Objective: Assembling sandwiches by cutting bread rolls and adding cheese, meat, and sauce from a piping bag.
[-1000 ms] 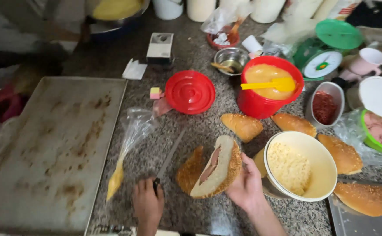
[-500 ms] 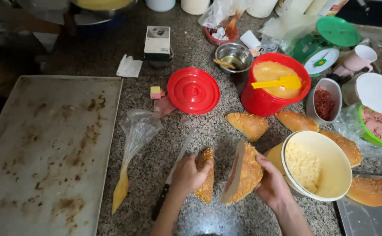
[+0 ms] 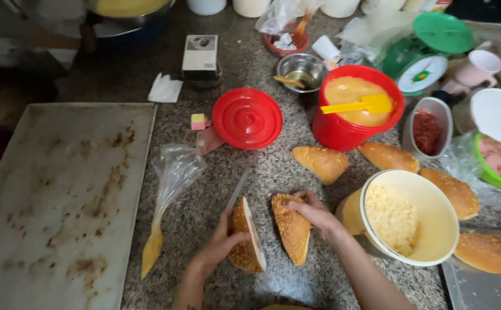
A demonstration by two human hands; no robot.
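Both hands (image 3: pixel 264 227) (curled) on bun halves (image 3: pixel 291 228)

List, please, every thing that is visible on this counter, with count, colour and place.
sesame bun halves: 2, brown, front centre, standing on edge
knife: 1, grey, behind left half
whole buns: about 5, golden, right
baking tray: 1, stained grey, left
piping bag: 1, clear with yellow tip, beside tray
red lid: 1, centre
red bucket: 1, yellow sauce and spatula inside
cream tub: 1, grated filling, right
green scale: 1, back right
left hand: on left half
right hand: on right half
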